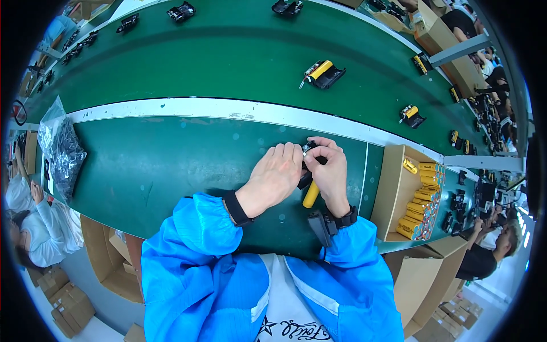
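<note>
"What lies left of the open brown cardboard box [392, 196] on the green bench?"
"Farthest left, one clear plastic bag of dark parts [61, 148]. Nearer the box, one left hand [276, 174], fingers curled against one black plastic housing [305, 181]; one yellow cylinder [311, 195], just below the housing; one right hand [330, 171], thumb and fingers pinching the housing's upper end."
"And inside the box?"
"Several wired yellow cells [421, 205], overlapping; I can't tell the exact count."

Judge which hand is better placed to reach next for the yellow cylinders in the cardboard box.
Probably the right hand: the cardboard box of yellow cylinders stands to its right, farther from the left hand. Both touch a black part.
</note>
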`<state>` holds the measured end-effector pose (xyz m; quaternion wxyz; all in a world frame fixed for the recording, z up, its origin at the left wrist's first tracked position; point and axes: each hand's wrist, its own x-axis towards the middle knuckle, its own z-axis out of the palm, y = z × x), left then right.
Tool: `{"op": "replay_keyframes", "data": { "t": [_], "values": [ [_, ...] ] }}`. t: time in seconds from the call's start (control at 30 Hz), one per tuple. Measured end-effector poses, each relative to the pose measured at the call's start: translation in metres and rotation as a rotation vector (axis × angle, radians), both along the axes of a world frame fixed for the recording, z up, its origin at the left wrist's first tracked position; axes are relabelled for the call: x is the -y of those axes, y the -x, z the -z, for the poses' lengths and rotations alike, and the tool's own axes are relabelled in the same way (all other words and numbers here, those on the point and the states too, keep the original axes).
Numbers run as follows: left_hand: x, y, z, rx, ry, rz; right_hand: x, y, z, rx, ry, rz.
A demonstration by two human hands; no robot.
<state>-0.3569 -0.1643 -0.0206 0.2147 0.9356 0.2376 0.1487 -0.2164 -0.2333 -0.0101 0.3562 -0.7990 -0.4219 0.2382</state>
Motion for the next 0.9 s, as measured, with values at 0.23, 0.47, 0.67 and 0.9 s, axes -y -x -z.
{"op": "replay_keyframes", "data": {
  "t": [0.23,0.47,0.67,0.9],
  "values": [
    [0.0,0.009,-0.002,0.076,0.131,-0.066,0.041,0.012,-0.007,-0.364,-0.233,0.193],
    [0.005,0.006,-0.003,0.099,0.158,-0.09,0.072,0.015,-0.037,-0.555,0.222,0.099],
    [0.013,0.009,-0.01,0.046,0.15,-0.115,0.064,-0.009,-0.046,0.489,0.142,-0.153],
    [0.024,0.005,-0.013,0.014,0.133,-0.159,0.057,-0.001,-0.033,0.27,-0.056,0.033]
  ]
}}
